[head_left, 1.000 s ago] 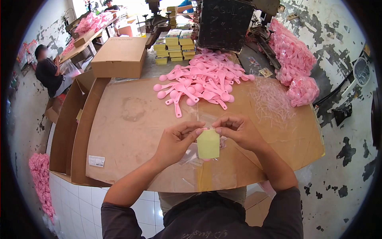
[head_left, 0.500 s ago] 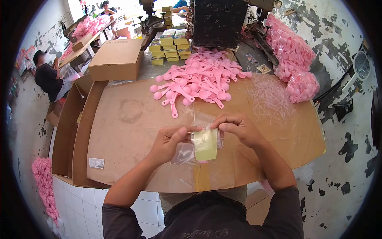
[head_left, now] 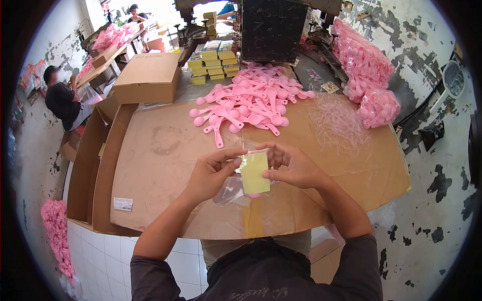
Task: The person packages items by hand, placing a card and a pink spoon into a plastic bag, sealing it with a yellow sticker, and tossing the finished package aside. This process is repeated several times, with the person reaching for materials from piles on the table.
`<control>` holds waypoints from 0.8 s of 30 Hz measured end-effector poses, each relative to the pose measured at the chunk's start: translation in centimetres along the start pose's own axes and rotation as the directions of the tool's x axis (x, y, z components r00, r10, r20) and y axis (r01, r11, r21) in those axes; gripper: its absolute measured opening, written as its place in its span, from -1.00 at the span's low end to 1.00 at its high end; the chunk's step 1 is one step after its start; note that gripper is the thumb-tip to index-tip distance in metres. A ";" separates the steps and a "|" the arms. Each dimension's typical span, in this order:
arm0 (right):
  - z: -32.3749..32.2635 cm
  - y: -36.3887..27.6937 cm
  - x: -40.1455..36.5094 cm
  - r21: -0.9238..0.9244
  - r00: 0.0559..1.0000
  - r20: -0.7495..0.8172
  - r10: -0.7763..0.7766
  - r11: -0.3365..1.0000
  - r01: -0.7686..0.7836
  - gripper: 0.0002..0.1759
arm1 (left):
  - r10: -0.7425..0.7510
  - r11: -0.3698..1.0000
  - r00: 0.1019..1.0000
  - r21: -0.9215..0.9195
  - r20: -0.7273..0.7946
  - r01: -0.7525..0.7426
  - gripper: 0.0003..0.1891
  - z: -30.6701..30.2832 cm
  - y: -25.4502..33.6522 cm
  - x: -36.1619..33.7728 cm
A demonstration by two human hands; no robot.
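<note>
pinching yellow card (head_left: 254, 172) edges w/ left hand (head_left: 213, 173), right hand (head_left: 293, 168)

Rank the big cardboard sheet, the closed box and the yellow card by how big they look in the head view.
Cardboard sheet, largest.
Closed box, next.
Yellow card, smallest, though nearest the camera.
</note>
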State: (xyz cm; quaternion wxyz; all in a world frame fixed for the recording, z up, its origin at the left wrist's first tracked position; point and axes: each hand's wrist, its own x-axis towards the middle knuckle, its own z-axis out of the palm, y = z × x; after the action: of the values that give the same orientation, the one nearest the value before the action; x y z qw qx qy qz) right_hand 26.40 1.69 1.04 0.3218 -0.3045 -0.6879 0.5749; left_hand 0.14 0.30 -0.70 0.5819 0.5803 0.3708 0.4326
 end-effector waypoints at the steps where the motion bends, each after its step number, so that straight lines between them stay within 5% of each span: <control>1: 0.0 0.5 0.0 -0.015 1.000 -0.007 0.015 1.000 -0.015 -0.37 | 0.009 1.000 1.000 -0.010 -0.005 -0.009 -0.65 -0.1 0.1 0.0; 5: 0.5 -0.4 -0.3 -0.003 0.999 -0.040 -0.035 0.999 0.035 -0.38 | 0.072 0.997 0.997 0.021 0.031 -0.073 -0.57 0.4 2.0 -1.2; 8: 1.9 -4.7 -2.1 -0.526 0.921 -0.131 -0.367 0.813 0.250 -0.47 | 0.054 0.980 0.997 0.196 -0.051 -0.043 -0.52 -1.2 3.2 -3.5; 10: 2.9 -8.7 -4.8 -0.427 0.859 -0.029 -0.512 0.783 0.452 -0.54 | 0.141 0.957 0.967 0.279 -0.213 -0.078 -0.49 -4.4 3.7 -6.1; 11: 2.9 -10.0 -5.6 -0.233 0.811 0.118 -0.574 0.778 0.584 -0.65 | 0.219 0.936 0.924 0.334 -0.313 -0.109 -0.48 -6.7 4.3 -7.4; 13: 2.8 -11.9 -7.1 0.211 0.614 0.316 -0.723 0.685 0.697 -0.83 | 0.491 0.790 0.714 0.601 -0.499 -0.123 -0.51 -11.2 6.6 -9.6; 15: 3.7 -14.6 -8.8 0.382 0.540 0.323 -0.777 0.629 0.677 -0.81 | 0.714 0.597 0.478 0.801 -0.512 -0.034 -0.54 -17.6 8.6 -11.4; 16: 5.0 -16.2 -9.6 0.338 0.596 0.285 -0.751 0.660 0.671 -0.72 | 0.791 0.545 0.316 0.838 -0.524 0.026 -0.55 -20.5 9.4 -12.1; 18: 5.7 -16.6 -9.9 0.311 0.636 0.247 -0.731 0.682 0.662 -0.64 | 0.894 0.350 0.215 0.913 -0.393 0.211 -0.51 -29.4 9.9 -14.4; 22: 4.2 -15.8 -9.2 0.390 0.583 0.305 -0.753 0.657 0.645 -0.65 | 0.787 0.226 0.393 0.815 -0.475 0.533 -0.49 -35.1 9.5 -14.7; 24: 2.3 -14.5 -8.8 0.430 0.513 0.335 -0.790 0.613 0.663 -0.76 | 0.766 0.149 0.447 0.804 -0.462 0.576 -0.47 -35.1 8.3 -13.6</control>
State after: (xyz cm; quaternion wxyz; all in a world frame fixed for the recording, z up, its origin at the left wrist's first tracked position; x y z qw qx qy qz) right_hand 29.17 -8.81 14.22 0.3820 0.2152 -0.7312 0.5226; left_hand -38.01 -0.34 4.84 -0.2833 0.5044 0.7367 0.3502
